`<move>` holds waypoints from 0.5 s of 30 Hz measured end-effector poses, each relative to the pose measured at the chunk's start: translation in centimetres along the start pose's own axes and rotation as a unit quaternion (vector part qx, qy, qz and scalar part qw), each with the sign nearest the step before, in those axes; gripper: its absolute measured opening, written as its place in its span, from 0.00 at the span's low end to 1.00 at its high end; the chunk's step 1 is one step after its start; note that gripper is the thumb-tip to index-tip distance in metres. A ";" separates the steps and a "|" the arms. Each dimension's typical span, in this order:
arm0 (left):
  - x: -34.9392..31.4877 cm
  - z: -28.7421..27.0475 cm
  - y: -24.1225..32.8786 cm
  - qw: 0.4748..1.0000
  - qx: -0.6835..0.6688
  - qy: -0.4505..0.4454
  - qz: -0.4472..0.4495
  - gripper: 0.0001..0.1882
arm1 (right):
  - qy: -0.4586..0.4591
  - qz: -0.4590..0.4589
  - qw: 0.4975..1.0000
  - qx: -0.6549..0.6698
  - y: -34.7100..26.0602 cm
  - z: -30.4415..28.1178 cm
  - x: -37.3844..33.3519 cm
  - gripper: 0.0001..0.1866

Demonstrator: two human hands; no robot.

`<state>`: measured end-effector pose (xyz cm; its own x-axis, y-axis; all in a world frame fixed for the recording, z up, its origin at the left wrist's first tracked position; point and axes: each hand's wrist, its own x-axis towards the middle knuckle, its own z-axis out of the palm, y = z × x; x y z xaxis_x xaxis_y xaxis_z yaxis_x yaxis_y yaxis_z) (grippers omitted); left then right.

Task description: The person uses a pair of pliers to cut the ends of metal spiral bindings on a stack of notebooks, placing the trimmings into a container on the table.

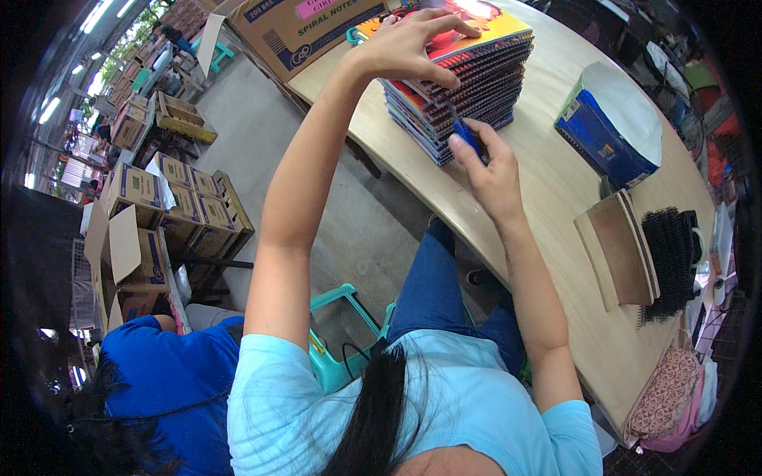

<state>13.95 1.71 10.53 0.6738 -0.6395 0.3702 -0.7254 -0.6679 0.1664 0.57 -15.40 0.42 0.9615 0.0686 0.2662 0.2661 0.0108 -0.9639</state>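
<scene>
Pale table [591, 341] w/ notebook stack [488, 87] at 1 o'clock: L hand [401, 51] splayed on top, R hand [494, 163] clamped on blue tool [466, 135] beside it, prob. coil-trimming; next needs steady bracing.

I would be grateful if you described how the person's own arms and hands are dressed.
The left sleeve and right sleeve are short, plain light blue, and end above the elbows. Below them the arms are uncovered. The left hand and right hand wear no gloves, and no watch or bracelet shows at either wrist.
</scene>
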 end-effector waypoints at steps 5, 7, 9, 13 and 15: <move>-0.1 -0.3 -0.1 0.999 -0.042 -0.004 0.018 0.43 | 0.081 -0.172 0.954 -0.233 -0.3 0.5 -1.1 0.24; 0.0 -0.4 0.0 0.999 -0.040 -0.007 0.014 0.43 | 0.084 -0.189 0.943 -0.260 -0.4 0.7 -0.9 0.23; 0.1 -0.6 0.2 1.000 -0.020 -0.010 0.014 0.43 | 0.085 -0.197 0.936 -0.280 -0.3 0.8 -0.7 0.22; 0.0 -0.7 0.5 0.999 -0.043 -0.010 0.018 0.42 | 0.061 -0.119 0.962 -0.238 -0.3 0.7 -0.9 0.21; -0.1 -0.7 0.5 0.999 -0.048 -0.006 0.015 0.42 | 0.019 -0.008 0.986 -0.168 -0.4 0.6 -1.2 0.20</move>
<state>13.42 1.78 11.22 0.6520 -0.6640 0.3661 -0.7557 -0.6084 0.2425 -0.69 -14.91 0.44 0.9574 0.0340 0.2867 0.2822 -0.3194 -0.9046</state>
